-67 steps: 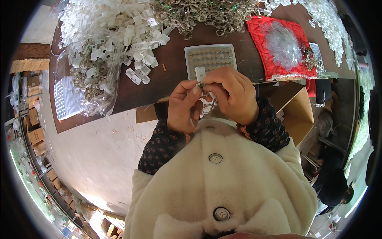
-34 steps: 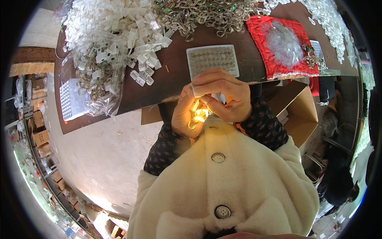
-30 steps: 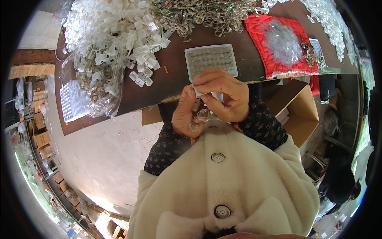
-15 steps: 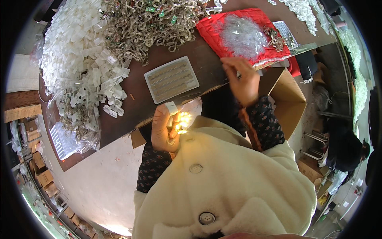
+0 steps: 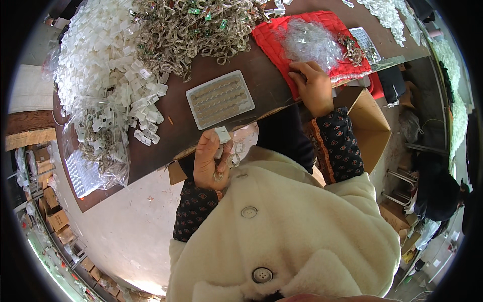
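My left hand point(image 5: 207, 163) is closed around a small white plastic battery box point(image 5: 222, 135), held in front of my coat. A coiled clear light string point(image 5: 233, 160) hangs from the box beside my fingers, and its lights are dark. My right hand point(image 5: 315, 89) is over the near-left edge of a red quilted cloth point(image 5: 271, 48). Its fingers are bent, with a gap between thumb and forefinger, and I see nothing in them. Close beyond it on the cloth lies a heap of thin clear plastic strands point(image 5: 313, 44).
A tray of round button cells point(image 5: 220, 99) lies near the table edge. White battery boxes point(image 5: 100, 65) are piled at left, coiled light strings point(image 5: 201, 30) at the back. A plastic bag point(image 5: 98, 141) stands at the left corner. An open cardboard box point(image 5: 370, 123) is right of my arm.
The light string in my left hand was glowing yellow and is now dark. My right hand has moved slightly right and up to the cloth. The left hand stays almost in place.
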Tool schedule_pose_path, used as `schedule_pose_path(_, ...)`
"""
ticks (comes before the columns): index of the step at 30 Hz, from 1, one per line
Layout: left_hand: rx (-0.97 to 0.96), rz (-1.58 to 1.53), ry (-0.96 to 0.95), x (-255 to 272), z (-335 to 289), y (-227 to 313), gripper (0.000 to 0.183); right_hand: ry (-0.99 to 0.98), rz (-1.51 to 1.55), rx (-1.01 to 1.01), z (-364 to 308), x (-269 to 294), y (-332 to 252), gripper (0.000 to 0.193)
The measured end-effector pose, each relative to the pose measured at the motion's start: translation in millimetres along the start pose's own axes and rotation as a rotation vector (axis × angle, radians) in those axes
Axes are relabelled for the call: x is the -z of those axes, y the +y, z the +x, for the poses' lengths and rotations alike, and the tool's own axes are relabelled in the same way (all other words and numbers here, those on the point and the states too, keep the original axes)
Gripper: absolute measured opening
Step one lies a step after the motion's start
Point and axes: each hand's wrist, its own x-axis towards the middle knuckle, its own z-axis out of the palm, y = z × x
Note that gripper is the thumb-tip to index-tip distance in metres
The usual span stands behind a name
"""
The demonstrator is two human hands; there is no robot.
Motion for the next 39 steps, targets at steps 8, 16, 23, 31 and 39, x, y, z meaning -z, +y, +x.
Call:
schedule_pose_path(8, -0.027, 0.000, -0.039, 3.5, -2.6, 2.1, 0.023, -0.044, 0.144, -0.148, 8.1, 17.6, -22.3, 0.012)
schedule_pose_path(16, -0.109, 0.124, 0.033, -14.6, -9.2, 4.6, 0.023, -0.337, 0.502, 0.190, -28.4, 9.1, -139.7, 0.010)
schedule_pose_path(23, -0.226, 0.114, 0.095, -19.0, -17.3, 9.8, 0.022, -0.410, 0.537, 0.244, -26.2, 3.1, -160.9, 0.010)
schedule_pose_path(31, -0.246, 0.190, 0.131, -10.2, -16.4, 10.2, 0.021, -0.406, 0.497, 0.276, -30.0, -1.0, -168.0, 0.010)
schedule_pose_path(39, -0.258, 0.093, 0.084, -2.7, -20.7, 17.0, 0.019, -0.423, 0.521, 0.240, -29.4, -8.8, -176.3, 0.008)
